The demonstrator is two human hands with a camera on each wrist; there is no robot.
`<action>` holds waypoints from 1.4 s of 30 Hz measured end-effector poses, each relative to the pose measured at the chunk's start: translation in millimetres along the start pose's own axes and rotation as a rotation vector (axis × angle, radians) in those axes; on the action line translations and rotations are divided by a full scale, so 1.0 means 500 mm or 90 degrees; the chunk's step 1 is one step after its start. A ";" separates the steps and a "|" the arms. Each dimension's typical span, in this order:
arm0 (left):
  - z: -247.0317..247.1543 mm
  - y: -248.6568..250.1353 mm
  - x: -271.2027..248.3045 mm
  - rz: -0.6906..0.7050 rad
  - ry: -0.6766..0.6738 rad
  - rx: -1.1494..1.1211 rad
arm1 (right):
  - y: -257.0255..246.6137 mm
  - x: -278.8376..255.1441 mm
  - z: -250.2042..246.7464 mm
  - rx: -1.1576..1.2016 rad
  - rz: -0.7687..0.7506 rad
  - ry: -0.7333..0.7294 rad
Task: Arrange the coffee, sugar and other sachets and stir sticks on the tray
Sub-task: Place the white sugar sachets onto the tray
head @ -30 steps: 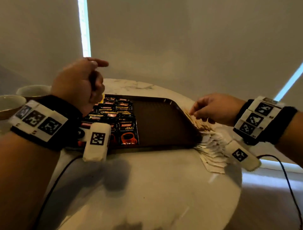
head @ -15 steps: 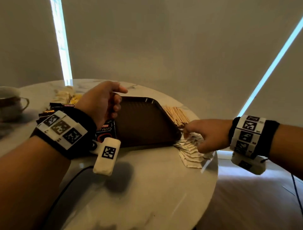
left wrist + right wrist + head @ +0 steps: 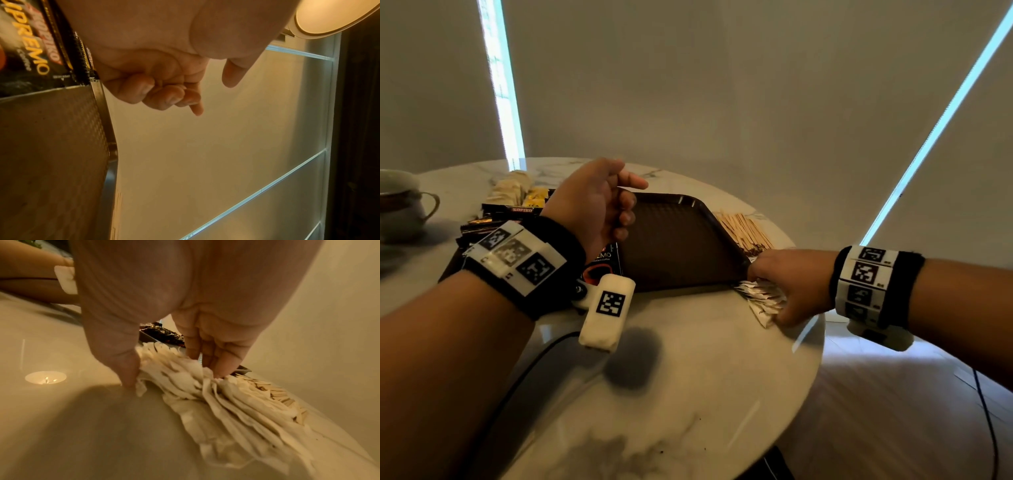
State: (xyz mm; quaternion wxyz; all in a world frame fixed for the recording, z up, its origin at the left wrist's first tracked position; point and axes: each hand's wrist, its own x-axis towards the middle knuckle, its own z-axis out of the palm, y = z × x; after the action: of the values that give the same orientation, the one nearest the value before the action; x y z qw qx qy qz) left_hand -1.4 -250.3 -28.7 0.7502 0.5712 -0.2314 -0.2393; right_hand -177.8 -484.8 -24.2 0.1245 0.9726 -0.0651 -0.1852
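- Head view, hands: right hand (image 3: 792, 284) is down on the fan of white sachets (image 3: 762, 301) at the right near corner of the brown tray (image 3: 678, 246), thumb at the near end of the fan and fingers over its far end, closing on the stack from both sides.
- Left hand (image 3: 595, 202) hovers above the tray's left part, fingers curled loosely inward with nothing in them, thumb sticking out.
- Black coffee sachets (image 3: 604, 262) lie on the tray's left side, under and behind the left wrist; more dark sachets and some pale and yellow ones lie at the tray's far left.
- Wooden stir sticks (image 3: 744, 229) lie in a heap on the marble table (image 3: 688, 359), just beside the tray's right rim and beyond the right hand.
- A cup (image 3: 400, 205) stands at the table's far left, well apart from both hands.
- Left wrist view: three fingers (image 3: 144, 91) are folded towards the palm, holding nothing; thumb and forefinger point free. Black "Supremo" sachets (image 3: 30, 48) lie on the tray's ribbed floor (image 3: 51, 146), beside the hand and not touched by it.
- Right wrist view: the thumb (image 3: 125, 369) presses the near side of the white sachets (image 3: 205, 394) and the fingertips (image 3: 218, 366) dig in on the far side, pinching the fanned stack between them; the sticks (image 3: 281, 395) lie just past it, with the tray's corner behind the fingers.
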 end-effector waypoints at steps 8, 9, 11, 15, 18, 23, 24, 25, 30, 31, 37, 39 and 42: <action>0.006 -0.013 -0.005 -0.008 -0.006 0.002 | -0.017 -0.010 -0.010 -0.023 0.012 -0.030; 0.008 -0.014 -0.007 -0.009 -0.008 0.005 | -0.019 -0.012 -0.011 -0.031 0.018 -0.040; 0.015 -0.013 -0.010 -0.015 -0.009 0.010 | -0.025 -0.014 -0.009 -0.032 0.029 -0.050; 0.019 -0.012 -0.013 -0.023 -0.011 0.005 | -0.034 -0.014 -0.007 -0.026 0.035 -0.030; 0.018 -0.014 -0.013 -0.024 -0.013 0.006 | -0.037 -0.015 -0.006 -0.012 0.036 -0.015; 0.020 -0.017 -0.015 -0.029 -0.015 0.008 | -0.046 -0.013 0.006 0.037 0.047 0.017; 0.020 -0.018 -0.015 -0.032 -0.016 0.011 | -0.047 -0.013 0.007 0.038 0.049 0.025; 0.021 -0.019 -0.014 -0.036 -0.017 0.016 | -0.045 -0.015 0.006 0.039 0.050 0.034; 0.025 -0.022 -0.018 -0.073 -0.018 0.048 | -0.042 -0.023 -0.018 0.054 0.038 0.068; 0.026 -0.022 -0.018 -0.083 -0.020 0.055 | -0.044 -0.023 -0.023 0.061 0.037 0.066; 0.030 -0.018 -0.026 -0.172 -0.030 0.081 | -0.057 -0.026 -0.074 0.115 0.028 0.085; 0.030 -0.015 -0.029 -0.220 -0.051 0.068 | -0.056 -0.032 -0.109 0.174 0.028 0.131; 0.037 -0.010 -0.037 -0.312 -0.123 -0.004 | -0.071 -0.029 -0.157 0.254 0.016 0.286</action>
State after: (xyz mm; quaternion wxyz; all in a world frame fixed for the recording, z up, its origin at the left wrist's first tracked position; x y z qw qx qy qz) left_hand -27.7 -253.5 -30.3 0.6461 0.5823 -0.1564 -0.4680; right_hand -159.0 -431.1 41.8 -0.0558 0.9936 -0.0830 0.0525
